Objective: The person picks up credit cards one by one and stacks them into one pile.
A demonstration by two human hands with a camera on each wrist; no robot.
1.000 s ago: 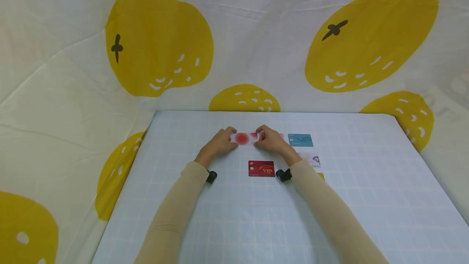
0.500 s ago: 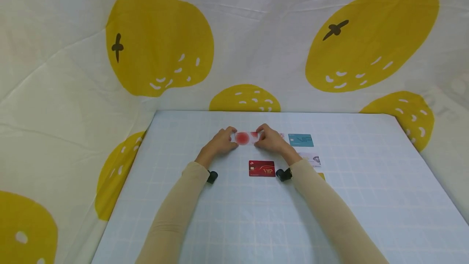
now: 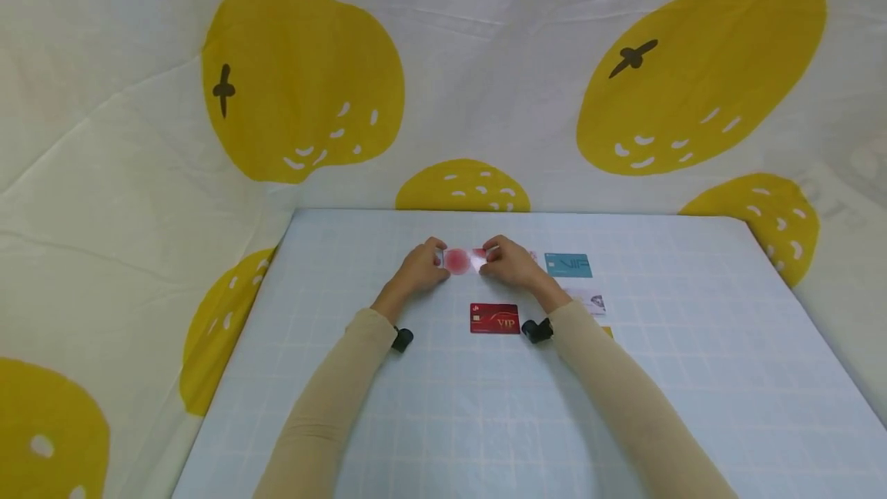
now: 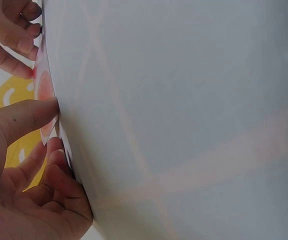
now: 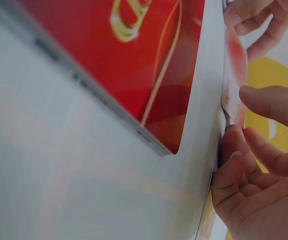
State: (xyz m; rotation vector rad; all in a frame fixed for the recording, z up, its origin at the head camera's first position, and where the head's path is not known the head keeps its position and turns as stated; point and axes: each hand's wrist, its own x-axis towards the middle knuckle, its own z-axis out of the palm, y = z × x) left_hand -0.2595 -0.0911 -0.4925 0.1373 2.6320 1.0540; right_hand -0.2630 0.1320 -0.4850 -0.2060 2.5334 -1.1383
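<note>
Head view: left hand (image 3: 420, 268) and right hand (image 3: 511, 262) pinch the 9 and 3 o'clock ends of a white-and-red card (image 3: 457, 261), fingers masking its corners. A red VIP card (image 3: 495, 319) lies at 5 o'clock; a yellow card (image 3: 607, 331), mostly sleeve-covered, at 4. Pale checked table (image 3: 443, 422); fruit-printed sheet (image 3: 485, 83) at 12 o'clock. Left wrist: white-and-red card foreshortened, print illegible. Right wrist: red VIP card cropped at 12 o'clock.

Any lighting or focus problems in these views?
Head view: soft, fairly even light, with a faint shadow beside the right sleeve; a pale patch on the held card may be glare. Left wrist view: the tabletop looks washed out, its lines blurred. Right wrist view: the red card shows a glossy sheen and a blurred edge.
</note>
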